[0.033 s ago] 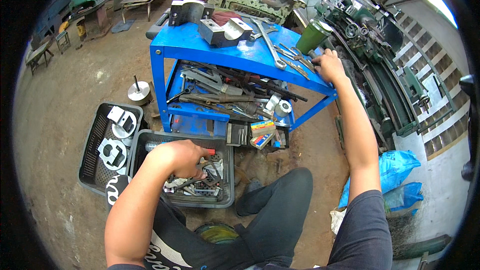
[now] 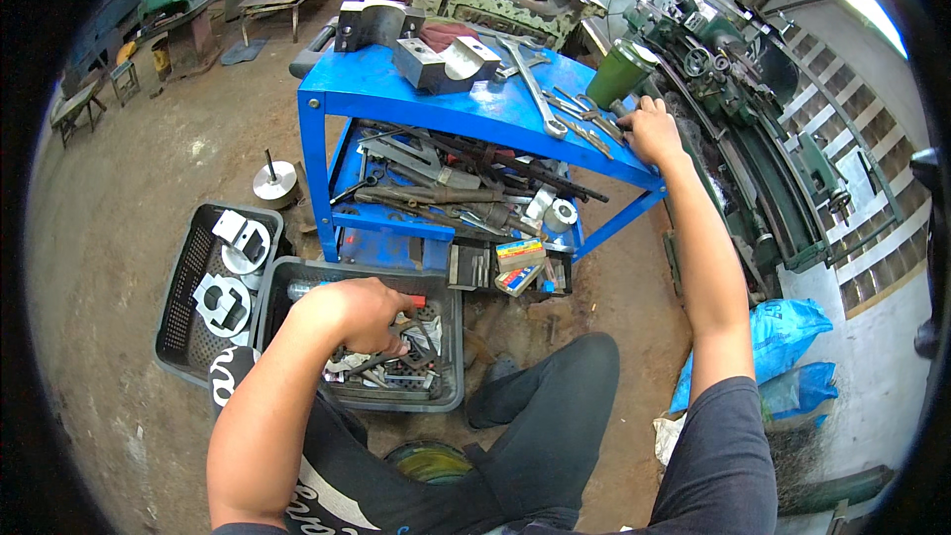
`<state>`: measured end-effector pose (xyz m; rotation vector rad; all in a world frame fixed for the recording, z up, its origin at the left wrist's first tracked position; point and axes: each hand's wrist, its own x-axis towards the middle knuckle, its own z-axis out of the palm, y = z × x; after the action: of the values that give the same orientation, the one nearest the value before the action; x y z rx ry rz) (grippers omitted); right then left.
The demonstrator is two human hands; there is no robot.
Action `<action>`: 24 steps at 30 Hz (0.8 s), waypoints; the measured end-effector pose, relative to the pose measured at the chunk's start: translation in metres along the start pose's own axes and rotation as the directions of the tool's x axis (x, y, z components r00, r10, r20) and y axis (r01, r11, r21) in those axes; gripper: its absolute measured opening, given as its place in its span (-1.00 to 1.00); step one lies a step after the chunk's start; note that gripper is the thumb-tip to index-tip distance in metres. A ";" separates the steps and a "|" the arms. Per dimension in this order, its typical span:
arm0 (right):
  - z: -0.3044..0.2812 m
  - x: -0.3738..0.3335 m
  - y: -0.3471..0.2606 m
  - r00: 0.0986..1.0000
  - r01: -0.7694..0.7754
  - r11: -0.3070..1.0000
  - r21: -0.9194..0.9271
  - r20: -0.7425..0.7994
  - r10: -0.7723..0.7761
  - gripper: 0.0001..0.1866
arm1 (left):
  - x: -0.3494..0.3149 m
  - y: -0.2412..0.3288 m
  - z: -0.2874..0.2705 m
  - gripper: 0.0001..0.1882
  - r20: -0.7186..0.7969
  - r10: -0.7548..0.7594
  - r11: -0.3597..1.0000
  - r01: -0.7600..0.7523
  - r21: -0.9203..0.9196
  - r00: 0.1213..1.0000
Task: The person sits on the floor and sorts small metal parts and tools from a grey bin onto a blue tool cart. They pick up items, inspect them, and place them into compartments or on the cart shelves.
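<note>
Down in the crate (image 2: 451, 337), our left hand (image 2: 357, 315) grips small stiff metal parts; our right hand (image 2: 654, 131) rests unclenched on the cart (image 2: 396, 89).

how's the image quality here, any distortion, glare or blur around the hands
Head view: strong fisheye, the blue cart legs bow and a black rim rings the frame; daylight glares at top right; left hand in the grey crate and right hand on the cart are sharp.

Bright, even daylight, soft shadows, sharp centre, fisheye bending and dark vignette at edges.
</note>
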<state>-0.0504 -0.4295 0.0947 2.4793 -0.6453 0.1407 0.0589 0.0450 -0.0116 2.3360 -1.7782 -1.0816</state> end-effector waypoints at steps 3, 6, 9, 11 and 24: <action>-0.002 0.006 -0.009 1.000 0.027 0.997 -0.071 0.011 -0.026 -0.67 | 0.000 -0.002 0.002 -0.34 -0.006 0.016 1.000 -0.016 0.003 1.000; -0.007 0.015 -0.013 1.000 -0.012 1.000 0.027 0.025 0.011 -0.70 | -0.001 -0.004 0.005 -0.34 -0.017 0.032 0.999 -0.032 0.000 0.999; -0.011 0.018 -0.011 0.996 -0.077 0.980 0.182 0.052 0.068 -0.68 | -0.002 -0.005 0.006 -0.34 -0.021 0.013 1.000 -0.014 -0.015 1.000; -0.011 0.015 -0.012 0.997 -0.046 0.996 0.070 0.068 0.042 -0.66 | -0.002 -0.006 0.005 -0.34 -0.027 0.025 1.000 -0.025 0.003 0.999; -0.010 -0.013 -0.013 0.980 -0.195 0.979 0.054 -0.030 0.197 -0.69 | -0.003 -0.002 0.004 -0.34 -0.030 0.046 0.999 -0.045 0.031 0.999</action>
<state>-0.0555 -0.4089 0.0933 2.4519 -0.8807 0.2781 0.0578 0.0494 -0.0138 2.3039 -1.8403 -1.0150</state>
